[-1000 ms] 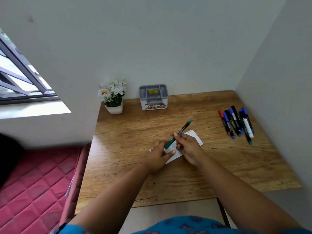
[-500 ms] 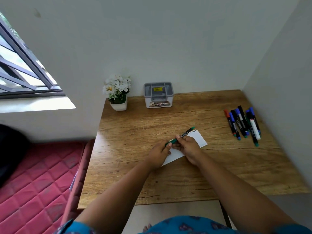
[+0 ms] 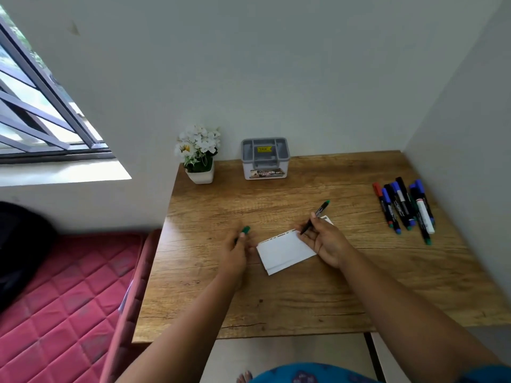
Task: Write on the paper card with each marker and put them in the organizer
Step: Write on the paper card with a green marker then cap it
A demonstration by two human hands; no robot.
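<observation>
Wooden desk point(image 3: 304, 299) set into a corner, window side to the left, walls at the back and right edges. Against the back edge, toward the left corner, a white pot of flowers point(image 3: 199, 154); just beside it, nearer the middle of that edge, the grey organizer point(image 3: 265, 158) — compartments seemingly bare of markers, so no pen put away yet. Along the right edge, a loose bundle of spare markers point(image 3: 403, 207) lying touching one another (blue, black, red and green caps, one white barrel), all still waiting their turn.

Near the desk's middle, the paper card point(image 3: 286, 251), flat, slightly askew. At its right end, right hand point(image 3: 325, 241), fingers curled round the green marker point(image 3: 315, 217), tip pointing down at the card's far edge, green tail angled up and away. Left of the card, left hand point(image 3: 237, 251), fingers pinching the green cap point(image 3: 245, 230), lifted clear toward the left edge.

Half a second ago both hands together on the one pen, cap on; now pulled apart — cap off, nib bare. Meaning: uncapping finished, writing about to start, task barely begun. Next, likely, nib to card, left hand perhaps steadying the sheet, then recapping and the trip to the back edge. No mark from this pen discernible on the card so far.
</observation>
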